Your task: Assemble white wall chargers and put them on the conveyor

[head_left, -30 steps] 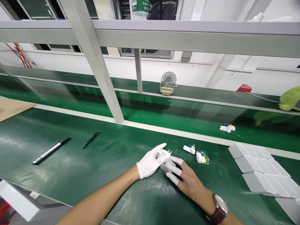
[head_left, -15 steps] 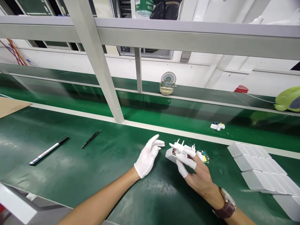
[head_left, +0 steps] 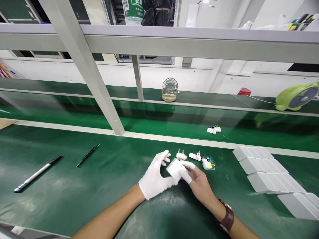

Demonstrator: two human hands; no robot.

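Currently your right hand (head_left: 200, 186) grips a white casing (head_left: 175, 168) over the green bench (head_left: 119, 172); your gloved left hand (head_left: 155, 177) curves open beside it. Just beyond lie a two-pin plug piece (head_left: 181, 156) and a small circuit board (head_left: 211, 164).

A white marker with a black cap (head_left: 37, 175) is lying aslant on the green bench (head_left: 62, 202), and a slim black tool (head_left: 88, 155) is lying near it. A brown sheet (head_left: 6, 123) is poking in at the left edge. A pale post (head_left: 87, 73) is rising from the bench's white strip (head_left: 174, 139) and passing a pale crossbar (head_left: 159, 44). On the dark ledge (head_left: 211, 95) behind, a small round fan (head_left: 170, 85) is standing on a cream base (head_left: 168, 97); farther right, a red object (head_left: 244, 91) and a lime-green fan (head_left: 290, 98) are sitting with a white cord (head_left: 260, 99) running between them. Beyond the crossbar, a green-labelled bottle (head_left: 134, 10) and a black bundle (head_left: 163, 14) are showing.
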